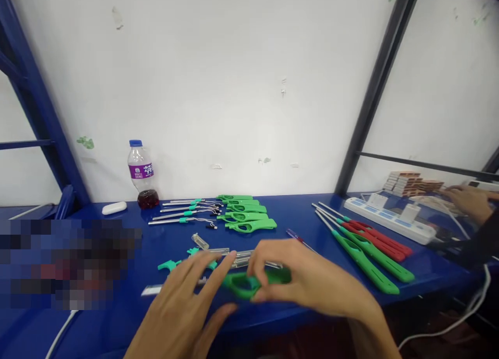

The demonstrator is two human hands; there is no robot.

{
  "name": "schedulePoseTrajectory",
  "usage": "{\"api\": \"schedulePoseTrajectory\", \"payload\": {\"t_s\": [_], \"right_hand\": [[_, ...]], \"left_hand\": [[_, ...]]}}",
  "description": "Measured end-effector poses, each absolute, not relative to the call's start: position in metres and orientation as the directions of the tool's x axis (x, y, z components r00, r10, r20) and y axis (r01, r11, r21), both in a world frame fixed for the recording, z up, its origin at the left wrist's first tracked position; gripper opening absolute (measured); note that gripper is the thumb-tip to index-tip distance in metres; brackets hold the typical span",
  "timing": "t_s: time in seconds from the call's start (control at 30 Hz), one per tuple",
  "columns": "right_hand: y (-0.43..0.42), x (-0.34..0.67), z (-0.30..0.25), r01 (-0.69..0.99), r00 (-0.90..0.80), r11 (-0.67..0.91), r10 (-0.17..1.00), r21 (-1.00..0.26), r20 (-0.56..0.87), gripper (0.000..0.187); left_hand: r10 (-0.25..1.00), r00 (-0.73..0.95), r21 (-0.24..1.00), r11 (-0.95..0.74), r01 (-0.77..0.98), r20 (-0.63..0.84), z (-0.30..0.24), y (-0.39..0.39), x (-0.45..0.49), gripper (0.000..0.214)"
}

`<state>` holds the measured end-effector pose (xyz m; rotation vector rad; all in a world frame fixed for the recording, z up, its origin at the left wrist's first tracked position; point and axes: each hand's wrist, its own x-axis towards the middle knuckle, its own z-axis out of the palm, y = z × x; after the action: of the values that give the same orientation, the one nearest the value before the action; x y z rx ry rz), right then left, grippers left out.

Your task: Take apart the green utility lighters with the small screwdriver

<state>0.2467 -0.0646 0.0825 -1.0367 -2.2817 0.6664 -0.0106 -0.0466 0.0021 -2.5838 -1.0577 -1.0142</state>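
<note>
My right hand [300, 273] pinches a green lighter housing [242, 292] with a trigger loop, low over the front of the table. My left hand [181, 296] is just left of it, its fingers stretched out and apart. Under the left hand lie teal trigger pieces [168, 266], partly hidden, and a flat metal strip or tube end [151, 290] sticks out. Behind both hands are clear tubes [244, 256] and a small clear piece [200, 241]. Whether the left fingertips touch the housing is hard to tell.
Several green housings [251, 225] and metal rods with wires [167, 221] lie in rows behind. Finished-looking green [366, 265] and red lighters [384, 239] lie right, near a power strip [390, 221]. A screwdriver [298, 238], bottle [142, 171] and white case [114, 208] are also there.
</note>
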Motion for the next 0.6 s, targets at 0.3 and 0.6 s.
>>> {"api": "schedulePoseTrajectory", "payload": {"t_s": [0.3, 0.6], "right_hand": [[-0.058, 0.287, 0.078, 0.720, -0.286, 0.388, 0.921, -0.575, 0.263, 0.016], [0.025, 0.360, -0.006, 0.905, 0.066, 0.009, 0.985, -0.426, 0.161, 0.026]], "left_hand": [[0.758, 0.554, 0.156, -0.628, 0.762, 0.344, -0.019, -0.045, -0.014, 0.041], [0.801, 0.577, 0.229, -0.598, 0.768, 0.157, -0.021, -0.042, -0.016, 0.046]]}}
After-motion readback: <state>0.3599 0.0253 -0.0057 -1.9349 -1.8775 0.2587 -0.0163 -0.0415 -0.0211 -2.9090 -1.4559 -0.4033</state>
